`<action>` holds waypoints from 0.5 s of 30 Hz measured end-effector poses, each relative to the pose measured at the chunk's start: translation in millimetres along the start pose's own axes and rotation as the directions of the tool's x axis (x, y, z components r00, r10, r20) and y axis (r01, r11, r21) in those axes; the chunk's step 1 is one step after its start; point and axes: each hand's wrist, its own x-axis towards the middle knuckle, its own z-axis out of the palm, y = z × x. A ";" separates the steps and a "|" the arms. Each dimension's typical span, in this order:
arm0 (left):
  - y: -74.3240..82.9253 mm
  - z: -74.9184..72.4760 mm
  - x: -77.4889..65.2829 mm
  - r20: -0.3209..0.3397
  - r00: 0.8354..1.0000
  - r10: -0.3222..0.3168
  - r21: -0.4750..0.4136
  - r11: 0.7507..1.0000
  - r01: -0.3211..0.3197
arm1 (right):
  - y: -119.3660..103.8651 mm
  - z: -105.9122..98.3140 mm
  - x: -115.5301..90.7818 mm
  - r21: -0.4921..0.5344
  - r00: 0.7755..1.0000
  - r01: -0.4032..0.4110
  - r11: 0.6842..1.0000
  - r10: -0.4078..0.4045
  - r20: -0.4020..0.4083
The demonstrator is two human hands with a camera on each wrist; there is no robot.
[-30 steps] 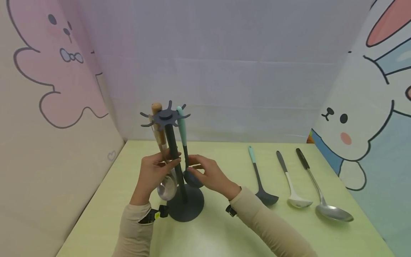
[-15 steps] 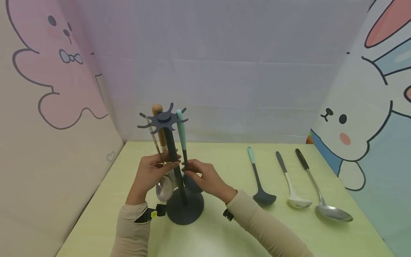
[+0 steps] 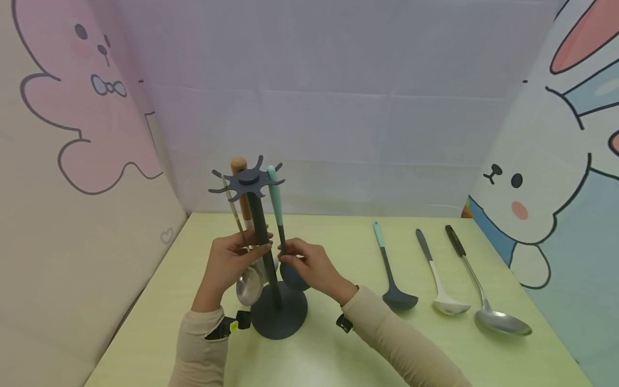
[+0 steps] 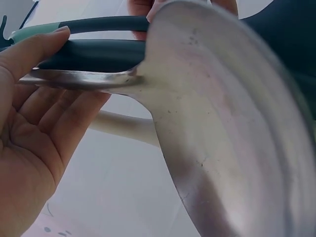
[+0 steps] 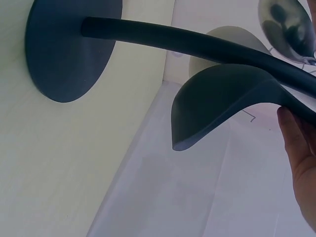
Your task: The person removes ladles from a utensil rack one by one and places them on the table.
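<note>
In the head view my left hand [image 3: 231, 266] grips the upright pole of a dark utensil stand [image 3: 258, 217] between thumb and fingers. My right hand [image 3: 316, 267] pinches the lower shaft of a ladle with a mint handle [image 3: 275, 203]. That handle's top lies at the stand's hooked ring; whether it hangs on a hook I cannot tell. Its dark bowl [image 5: 222, 101] faces the right wrist camera, close to the pole. A metal ladle [image 4: 207, 118] hangs beside my left hand, its shaft passing by the fingers. Behind the pole rises a wooden-handled utensil [image 3: 239, 166], partly hidden.
To the right, a dark ladle with a mint handle [image 3: 399, 298], a white ladle with a grey handle [image 3: 447, 303] and a metal ladle with a black handle [image 3: 503, 321] lie on the pale green table [image 3: 329, 349]. Printed cloth walls [image 3: 338, 134] enclose it.
The stand's ring has dropped slightly in view, and the thin metal handle now stands apart from the wooden one. My right hand shifted a little and has closed on the mint-handled ladle's shaft.
</note>
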 end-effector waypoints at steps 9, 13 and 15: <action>-0.6 1.1 -1.2 -0.013 1.000 0.003 -0.007 1.000 -0.003 | 0.3 -3.4 1.0 -0.011 1.000 0.010 1.000 -0.010 -0.008; -1.8 1.3 -1.6 -0.016 1.000 0.012 -0.019 1.000 -0.013 | -0.9 -6.6 2.4 -0.010 1.000 0.007 1.000 -0.007 -0.022; -1.9 1.3 -1.7 -0.017 1.000 0.017 -0.024 1.000 -0.018 | -1.2 -8.1 3.1 -0.013 1.000 0.002 1.000 -0.003 -0.029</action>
